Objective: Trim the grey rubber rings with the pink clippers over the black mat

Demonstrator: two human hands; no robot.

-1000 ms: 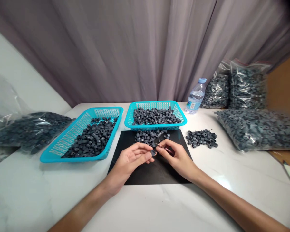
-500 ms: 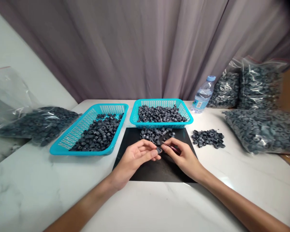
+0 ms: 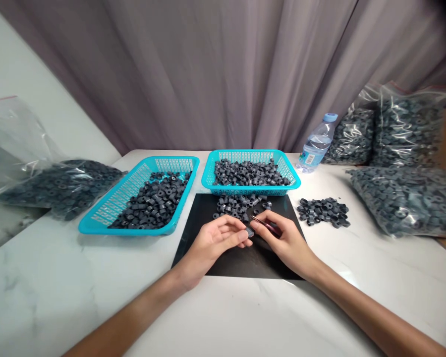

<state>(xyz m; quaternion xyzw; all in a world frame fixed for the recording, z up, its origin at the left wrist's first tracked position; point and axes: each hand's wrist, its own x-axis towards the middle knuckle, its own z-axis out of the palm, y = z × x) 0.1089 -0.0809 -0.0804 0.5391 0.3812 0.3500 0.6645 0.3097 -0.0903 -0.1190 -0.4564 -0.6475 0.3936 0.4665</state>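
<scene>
Over the black mat (image 3: 238, 263), my left hand (image 3: 217, 243) pinches a small dark grey ring-like part (image 3: 249, 232) between thumb and fingers. Close by on the right, my right hand (image 3: 282, 240) is closed around dark red tweezers (image 3: 269, 227), their thin tips pointing left just above the part. The tips look apart from the part, though contact is hard to judge. Behind my hands, a heap of similar grey parts (image 3: 232, 204) lies on the mat's far half, partly hidden by my fingers.
A blue basket (image 3: 130, 231) of grey parts stands left; another blue basket (image 3: 250, 189) stands behind the mat. Right of the mat lies a smaller pile of parts (image 3: 323, 212). A water bottle (image 3: 315, 148) and filled plastic bags (image 3: 409, 203) stand right, another filled bag (image 3: 70, 186) left.
The view has shifted slightly, so things appear a little to the right. My hands keep nearly the same pose, holding the grey part and the tweezers.
</scene>
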